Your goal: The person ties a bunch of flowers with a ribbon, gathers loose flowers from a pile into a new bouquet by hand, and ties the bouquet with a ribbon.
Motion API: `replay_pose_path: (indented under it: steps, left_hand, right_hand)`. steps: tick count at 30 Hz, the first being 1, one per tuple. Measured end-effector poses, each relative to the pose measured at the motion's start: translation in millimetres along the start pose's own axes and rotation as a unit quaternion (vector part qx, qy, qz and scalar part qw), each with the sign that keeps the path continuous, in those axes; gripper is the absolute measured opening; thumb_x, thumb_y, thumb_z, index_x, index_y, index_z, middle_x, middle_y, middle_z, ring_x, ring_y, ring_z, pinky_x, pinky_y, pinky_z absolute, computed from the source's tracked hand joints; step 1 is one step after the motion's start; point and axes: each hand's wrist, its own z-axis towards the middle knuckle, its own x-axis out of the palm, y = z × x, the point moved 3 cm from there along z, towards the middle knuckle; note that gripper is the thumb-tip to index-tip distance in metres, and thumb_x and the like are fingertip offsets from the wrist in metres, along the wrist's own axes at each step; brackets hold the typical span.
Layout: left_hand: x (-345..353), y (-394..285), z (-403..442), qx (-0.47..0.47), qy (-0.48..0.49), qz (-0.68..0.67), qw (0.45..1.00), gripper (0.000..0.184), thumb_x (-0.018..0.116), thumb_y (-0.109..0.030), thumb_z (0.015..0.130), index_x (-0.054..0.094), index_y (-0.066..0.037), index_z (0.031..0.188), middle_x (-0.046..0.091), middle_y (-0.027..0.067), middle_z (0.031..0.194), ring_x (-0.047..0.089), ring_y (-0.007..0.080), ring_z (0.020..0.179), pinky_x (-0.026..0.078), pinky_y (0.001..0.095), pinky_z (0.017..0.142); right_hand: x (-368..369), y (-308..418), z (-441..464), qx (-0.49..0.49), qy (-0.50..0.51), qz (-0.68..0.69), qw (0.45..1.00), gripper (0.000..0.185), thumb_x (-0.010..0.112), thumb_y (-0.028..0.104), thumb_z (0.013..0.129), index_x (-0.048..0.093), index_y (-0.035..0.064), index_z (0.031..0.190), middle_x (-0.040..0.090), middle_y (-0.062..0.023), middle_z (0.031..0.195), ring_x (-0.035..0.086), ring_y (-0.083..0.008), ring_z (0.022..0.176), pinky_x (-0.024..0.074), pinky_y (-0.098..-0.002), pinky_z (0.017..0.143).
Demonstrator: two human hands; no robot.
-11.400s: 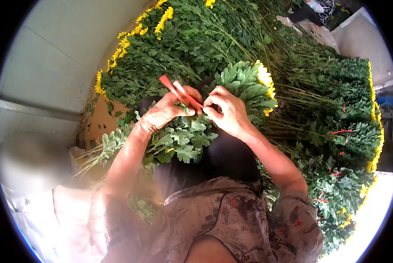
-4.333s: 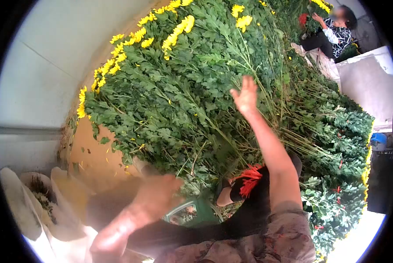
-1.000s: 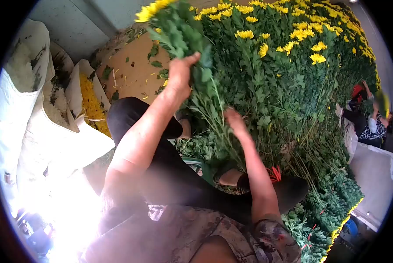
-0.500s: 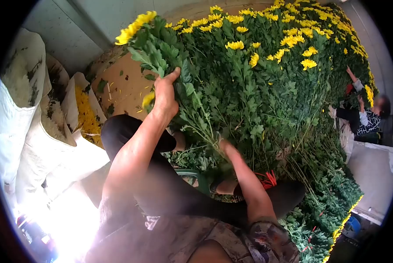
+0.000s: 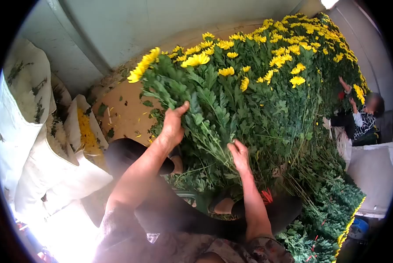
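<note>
My left hand [image 5: 174, 126] is closed around the upper stems of a bunch of yellow chrysanthemums [image 5: 165, 81], the blooms pointing up and left. Lower and to the right, my right hand [image 5: 239, 156] pinches a leafy chrysanthemum stem [image 5: 214, 131], whose upper part lies against the bunch. Exactly which stems each hand holds is partly hidden by leaves. Behind both hands rises a large pile of yellow chrysanthemums [image 5: 266, 105]. Red ties [image 5: 267, 196] lie beside my right forearm.
White sacks [image 5: 25, 144] stand at the left, one holding yellow petals [image 5: 88, 136]. A green container [image 5: 188, 198] sits between my legs. Tied chrysanthemum bundles [image 5: 323, 210] lie at lower right, near a blue bucket [image 5: 359, 228]. Another person [image 5: 363, 125] sits at the pile's far right.
My right hand has moved from the lower stem ends up and right, now pinching a stem. The bunch in my left hand appears lower and further right, and the whole view has shifted slightly.
</note>
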Motion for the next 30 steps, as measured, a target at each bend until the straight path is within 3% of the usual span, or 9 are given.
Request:
replay_pose_path:
  steps: [9,11,13,14,15,17,19,23,30]
  left_hand:
    - [12,18,-2,-0.041,0.003,0.009,0.999,0.036,0.067,-0.013,0.085,0.051,-0.004,0.116,0.061,0.0101,0.109,0.06,0.0234,0.096,0.051,0.0409,0.084]
    - [10,22,2,-0.017,0.031,0.019,0.999,0.029,0.069,-0.008,0.083,0.056,0.001,0.107,0.065,0.0108,0.099,0.064,0.0224,0.085,0.054,0.0385,0.076]
    - [11,16,-1,-0.05,0.022,0.054,0.997,0.029,0.07,-0.005,0.081,0.056,0.003,0.105,0.066,0.0107,0.094,0.066,0.0227,0.077,0.055,0.0365,0.07]
    - [7,18,0,-0.051,-0.014,0.03,0.998,0.03,0.071,-0.002,0.079,0.056,0.004,0.104,0.066,0.0109,0.093,0.067,0.0228,0.075,0.056,0.036,0.069]
    - [7,17,-1,-0.027,-0.001,0.008,1.0,0.032,0.072,-0.002,0.078,0.055,0.003,0.105,0.065,0.0114,0.095,0.066,0.0222,0.078,0.056,0.036,0.071]
    - [-2,15,3,0.008,-0.045,0.017,0.999,0.034,0.072,-0.003,0.078,0.054,0.002,0.107,0.064,0.0119,0.097,0.064,0.0216,0.081,0.055,0.0359,0.074]
    - [-4,10,3,0.015,-0.072,0.031,0.997,0.038,0.072,-0.004,0.078,0.053,0.002,0.11,0.063,0.011,0.102,0.063,0.0216,0.087,0.054,0.0358,0.077]
    - [-8,13,11,0.028,-0.053,0.035,0.998,0.04,0.071,-0.004,0.079,0.053,0.003,0.114,0.062,0.0112,0.107,0.062,0.022,0.088,0.053,0.0347,0.079]
    - [-6,12,8,0.007,-0.055,0.035,0.998,0.03,0.064,-0.004,0.084,0.057,0.003,0.112,0.064,0.0116,0.103,0.063,0.0234,0.089,0.054,0.0381,0.079]
  right_hand:
    - [33,31,-4,-0.146,0.004,-0.054,0.988,0.02,0.066,0.019,0.085,0.064,0.002,0.095,0.064,-0.015,0.087,0.06,-0.0281,0.077,0.0461,-0.0359,0.07]
    - [38,56,-15,-0.176,-0.009,0.042,0.984,0.006,0.061,0.002,0.085,0.056,-0.0009,0.089,0.049,-0.0066,0.064,0.043,-0.0087,0.061,0.0394,-0.027,0.056]
    - [37,71,-21,-0.176,0.053,0.029,0.983,0.009,0.06,0.003,0.086,0.059,-0.002,0.093,0.054,-0.009,0.069,0.047,-0.0125,0.063,0.0423,-0.028,0.059]
    - [37,48,-14,-0.177,0.092,-0.069,0.977,0.033,0.063,0.021,0.088,0.06,0.0036,0.115,0.062,-0.0176,0.109,0.06,-0.0271,0.101,0.049,-0.0401,0.08]
    - [28,47,-8,-0.174,0.087,-0.069,0.978,0.033,0.063,0.021,0.088,0.06,0.0036,0.115,0.062,-0.0176,0.109,0.06,-0.0271,0.101,0.049,-0.0401,0.08]
    - [-4,47,14,-0.111,-0.142,-0.103,0.978,0.052,0.065,0.031,0.087,0.049,0.0051,0.13,0.051,-0.0196,0.129,0.049,-0.0357,0.118,0.0447,-0.0461,0.091]
    - [-20,-7,47,-0.039,-0.198,-0.262,0.944,0.067,0.065,0.037,0.086,0.038,0.0043,0.138,0.041,-0.0215,0.139,0.039,-0.0402,0.126,0.0382,-0.0497,0.099]
    - [-22,-50,64,0.125,0.008,-0.336,0.934,0.065,0.061,0.036,0.09,0.036,0.0035,0.141,0.045,-0.0246,0.136,0.042,-0.0404,0.127,0.0377,-0.0461,0.103]
    - [-64,2,50,0.07,-0.205,-0.024,0.976,0.054,0.055,0.029,0.094,0.039,0.0024,0.138,0.054,-0.0169,0.13,0.056,-0.0275,0.113,0.0444,-0.0363,0.095]
